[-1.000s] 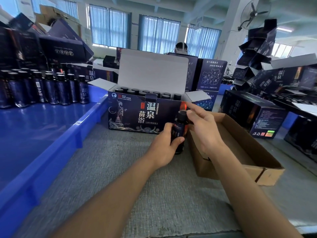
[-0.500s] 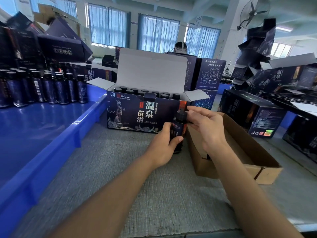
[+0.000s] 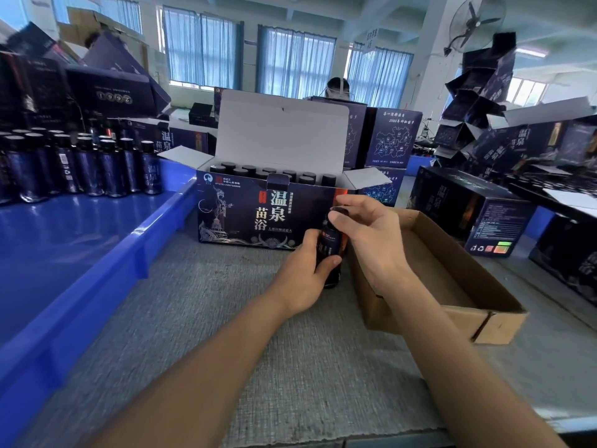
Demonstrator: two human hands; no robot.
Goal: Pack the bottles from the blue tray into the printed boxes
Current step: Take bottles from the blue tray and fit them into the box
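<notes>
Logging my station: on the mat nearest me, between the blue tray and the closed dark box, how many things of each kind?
Open printed box: 1
Brown cardboard carton: 1
Bottle, gripped by left hand and right hand: 1
Total: 3

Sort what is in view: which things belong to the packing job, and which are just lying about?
Job in hand:
- bottle, gripped by the left hand, with the right hand pinching its cap
- open printed box, bottle caps showing inside
- blue tray with standing bottles

Lying about:
- brown cardboard box
- closed printed box on the right
- wall fan
</notes>
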